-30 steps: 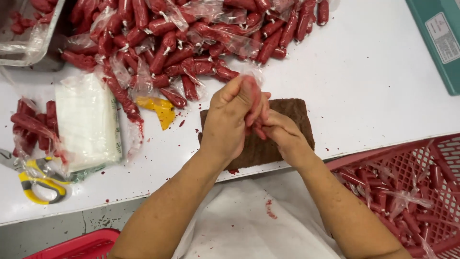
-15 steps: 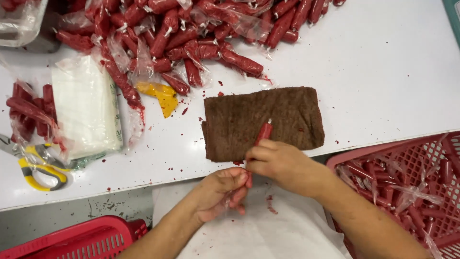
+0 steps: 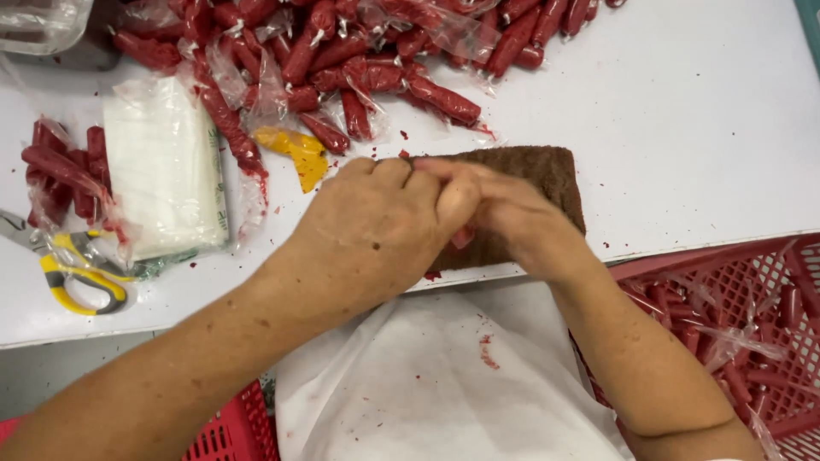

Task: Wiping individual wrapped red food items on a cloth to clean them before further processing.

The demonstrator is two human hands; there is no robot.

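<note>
Barely visible, a red sausage sits pinched between a worker's left hand and right hand, fingers curled shut around it above a brown cloth on the white table, near heaped wrapped sausages and a red crate.

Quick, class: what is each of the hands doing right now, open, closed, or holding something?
Left hand: closed, fingers curled against the right hand over the brown cloth; what it holds is hidden.
Right hand: closed on a small red piece, mostly hidden.
</note>
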